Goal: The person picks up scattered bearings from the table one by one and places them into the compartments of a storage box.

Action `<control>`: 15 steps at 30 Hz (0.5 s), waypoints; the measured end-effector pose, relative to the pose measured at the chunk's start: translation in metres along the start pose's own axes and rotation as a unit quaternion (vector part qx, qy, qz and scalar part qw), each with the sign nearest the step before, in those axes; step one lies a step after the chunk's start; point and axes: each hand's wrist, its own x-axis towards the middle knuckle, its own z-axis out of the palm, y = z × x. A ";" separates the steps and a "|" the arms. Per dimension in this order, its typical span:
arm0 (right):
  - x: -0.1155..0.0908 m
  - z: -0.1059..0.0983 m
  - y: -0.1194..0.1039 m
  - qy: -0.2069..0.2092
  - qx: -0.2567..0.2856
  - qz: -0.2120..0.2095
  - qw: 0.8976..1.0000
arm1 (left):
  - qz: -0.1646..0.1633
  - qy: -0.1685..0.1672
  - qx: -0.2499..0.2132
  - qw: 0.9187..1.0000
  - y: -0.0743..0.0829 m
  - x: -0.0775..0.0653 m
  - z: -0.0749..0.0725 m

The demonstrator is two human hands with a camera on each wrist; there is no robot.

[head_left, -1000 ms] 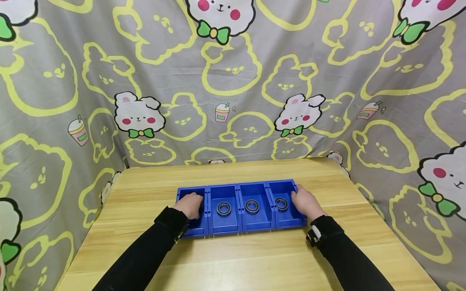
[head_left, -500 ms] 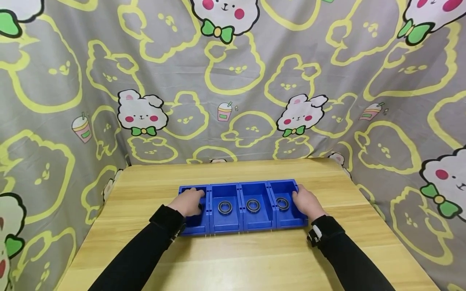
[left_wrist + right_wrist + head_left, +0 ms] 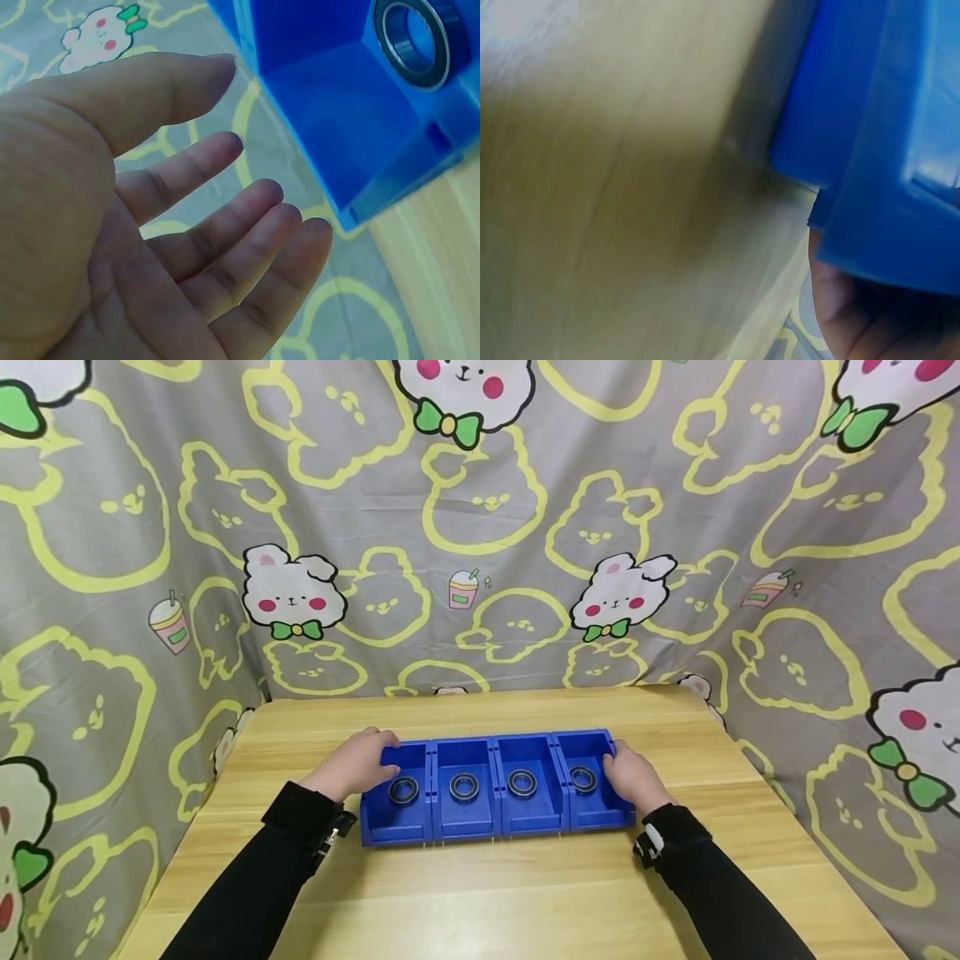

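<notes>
Four-sided blue plastic bins stand joined side by side in a row [image 3: 463, 832] on the wooden table. Each bin has a ring-shaped bearing with a black seal lying on its floor; the leftmost bearing [image 3: 392, 791] also shows in the left wrist view, its metal rim [image 3: 409, 73] bright. My left hand [image 3: 352, 765] is beside the leftmost bin's outer wall, fingers spread and loosely bent, nothing in them; in the left wrist view a gap separates the fingers from the bin. My right hand [image 3: 636, 779] grips the outer wall of the rightmost bin [image 3: 870, 165], thumb inside, the other fingers mostly hidden.
The light wooden table [image 3: 480, 902] extends in front of and behind the bins. A grey patterned curtain [image 3: 510, 552] hangs at the back and both sides. Black sleeves and wrist straps cover both forearms.
My left hand has come up out of the leftmost bin and moved left, opening its fingers; the bearing there now shows. My right hand keeps its hold on the rightmost bin.
</notes>
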 end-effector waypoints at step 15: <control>-0.001 -0.003 0.004 -0.011 0.011 -0.005 1.000 | -0.039 0.051 -0.018 0.998 -0.016 -0.022 0.003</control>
